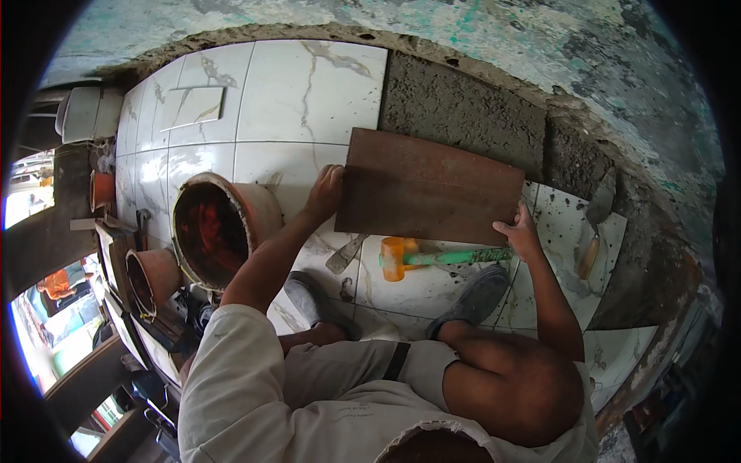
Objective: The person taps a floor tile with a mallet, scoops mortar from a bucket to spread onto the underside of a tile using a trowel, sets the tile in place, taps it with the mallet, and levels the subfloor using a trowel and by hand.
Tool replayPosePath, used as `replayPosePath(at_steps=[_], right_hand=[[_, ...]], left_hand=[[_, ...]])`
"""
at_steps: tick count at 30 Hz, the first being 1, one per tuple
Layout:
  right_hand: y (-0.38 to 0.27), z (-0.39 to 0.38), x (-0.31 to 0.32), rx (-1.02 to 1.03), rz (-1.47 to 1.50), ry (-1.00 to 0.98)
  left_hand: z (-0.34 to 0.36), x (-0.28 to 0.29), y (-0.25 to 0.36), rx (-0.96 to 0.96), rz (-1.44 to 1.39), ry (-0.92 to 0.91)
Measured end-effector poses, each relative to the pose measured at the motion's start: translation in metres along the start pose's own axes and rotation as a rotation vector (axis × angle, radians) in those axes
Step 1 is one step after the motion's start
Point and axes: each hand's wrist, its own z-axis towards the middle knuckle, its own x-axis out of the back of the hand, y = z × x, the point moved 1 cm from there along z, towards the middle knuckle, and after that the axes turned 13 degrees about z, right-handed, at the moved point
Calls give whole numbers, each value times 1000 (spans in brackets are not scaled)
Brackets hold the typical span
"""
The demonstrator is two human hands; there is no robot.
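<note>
Between my two hands is a large rectangular tile [432, 185], its plain reddish-brown face toward me. My left hand [326, 190] is closed on its left edge. At the lower right corner my right hand [522, 231] grips it, thumb on the near face. The tile is tilted and partly covers a bed of wet grey mortar [471, 100] beyond it. Nearer to me, a mallet with an orange head [393, 259] and green handle [455, 257] lies on the white marbled floor tiles [309, 92]. A flat scraper blade [346, 253] lies left of the mallet.
A pointed trowel [599, 204] with a wooden handle lies at the right by rough mortar. A big bucket [266, 212] and a smaller bucket [158, 274] stand at the left. A loose cut tile [193, 106] rests on the floor tiles. The worn wall [502, 31] bounds the far side.
</note>
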Motion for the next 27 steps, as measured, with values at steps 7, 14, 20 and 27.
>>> replayPosePath(at_steps=[7,14,20,27], right_hand=[[2,-6,-4,111,-183,-16],[-19,-14,-19,131,-883,63],[-23,-16,-30,134,-860,100],[-35,-13,-33,197,-915,161]], left_hand=[[-19,5,33,447,-144,-33],[-31,6,46,546,-61,-50],[-18,21,43,721,-183,-136],[3,28,44,861,-247,-136]])
